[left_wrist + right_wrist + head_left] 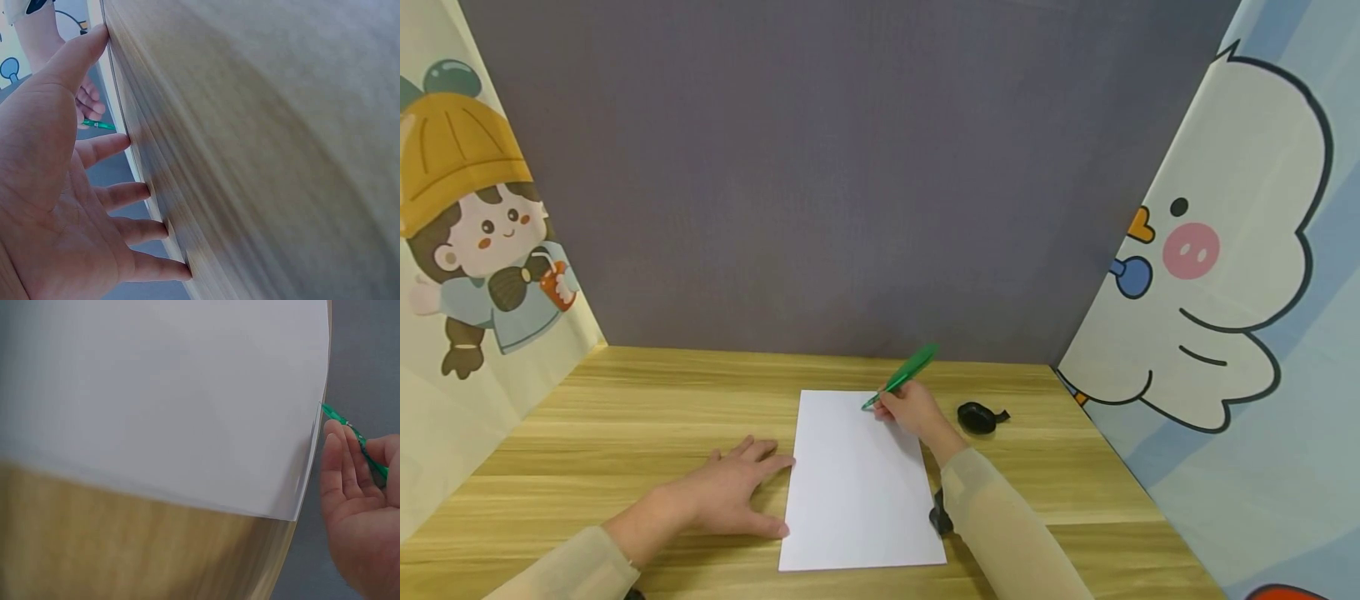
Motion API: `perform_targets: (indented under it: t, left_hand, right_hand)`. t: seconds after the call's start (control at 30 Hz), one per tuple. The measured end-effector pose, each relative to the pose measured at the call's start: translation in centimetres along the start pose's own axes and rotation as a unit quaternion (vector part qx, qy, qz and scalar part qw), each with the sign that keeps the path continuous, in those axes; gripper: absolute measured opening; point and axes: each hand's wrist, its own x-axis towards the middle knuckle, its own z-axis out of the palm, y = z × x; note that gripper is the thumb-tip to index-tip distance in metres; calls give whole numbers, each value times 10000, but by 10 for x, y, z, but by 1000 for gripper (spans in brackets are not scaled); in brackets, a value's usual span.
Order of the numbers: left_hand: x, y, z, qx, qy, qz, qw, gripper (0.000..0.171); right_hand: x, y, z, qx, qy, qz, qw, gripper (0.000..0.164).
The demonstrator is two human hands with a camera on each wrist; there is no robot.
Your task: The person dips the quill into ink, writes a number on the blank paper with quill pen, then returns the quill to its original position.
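Observation:
A sheet of blank white paper lies on the wooden tabletop. Above its upper right part, my right hand pinches a green pen with a broad, leaf-like top end. The pen slants, its tip down at the paper; whether it touches cannot be told. In the right wrist view, thumb and fingers of the right hand close round the pen. My left hand rests with spread fingers at the sheet's left edge, thumb and index fingertip meeting it. The left wrist view shows the left hand's fingertips down on the surface.
A small black rounded object with a short tab lies right of the sheet. Another black piece shows beside the right sleeve, partly hidden. A grey panel stands behind the table, with cartoon-printed walls on both sides.

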Motion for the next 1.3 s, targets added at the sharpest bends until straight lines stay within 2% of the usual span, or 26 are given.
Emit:
perform_targets:
  t: [0.2, 0.67, 1.3]
  left_hand:
    - [-1, 0, 0, -10, -6, 7, 10000, 100]
    - [-1, -1, 1, -9, -25, -28, 10000, 100]
    - [-1, -1, 2, 28, 72, 1, 10000, 100]
  right_hand:
    - [0, 0, 2, -89, -138, -164, 9997, 21]
    - [-3, -3, 8, -97, -363, -248, 9990, 21]
    - [-5, -3, 8, -40, -471, -288, 9985, 21]
